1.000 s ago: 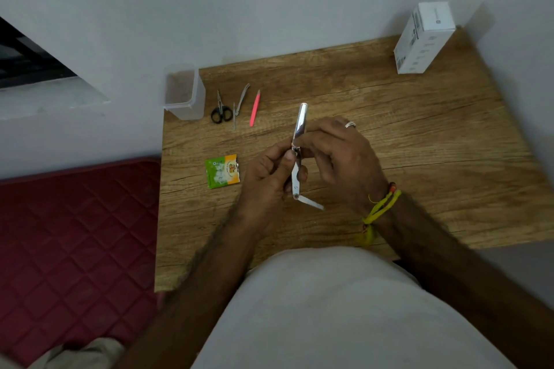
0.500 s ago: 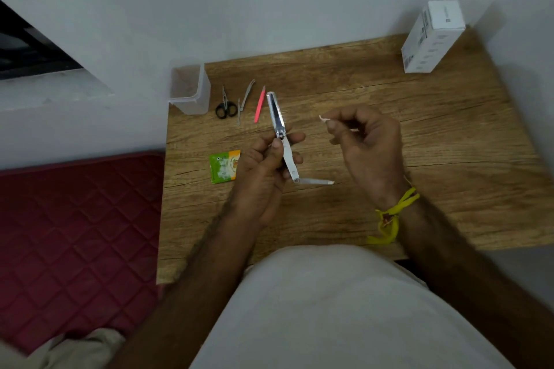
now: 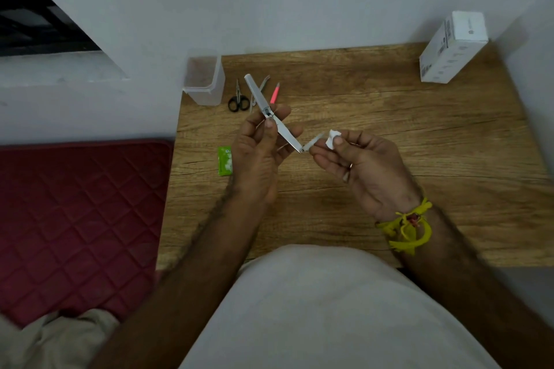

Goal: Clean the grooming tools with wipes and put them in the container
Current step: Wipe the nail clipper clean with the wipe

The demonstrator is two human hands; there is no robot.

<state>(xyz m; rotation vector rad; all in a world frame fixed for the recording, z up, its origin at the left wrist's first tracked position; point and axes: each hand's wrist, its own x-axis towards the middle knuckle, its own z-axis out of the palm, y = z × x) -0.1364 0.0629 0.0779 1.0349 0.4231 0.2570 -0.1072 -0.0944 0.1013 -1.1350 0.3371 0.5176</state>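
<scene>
Left hand (image 3: 260, 149) and right hand (image 3: 362, 165) raised side by side, fingers curled, pinching.

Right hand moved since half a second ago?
Yes. The right hand with the wipe has closed in leftward on the nail clipper, judged against the white box.

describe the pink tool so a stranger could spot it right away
Look to the clear container at the wooden table's far left corner. Just right lie scissors and a metal tool. The pink stick, rightmost, is the only coloured one.
</scene>
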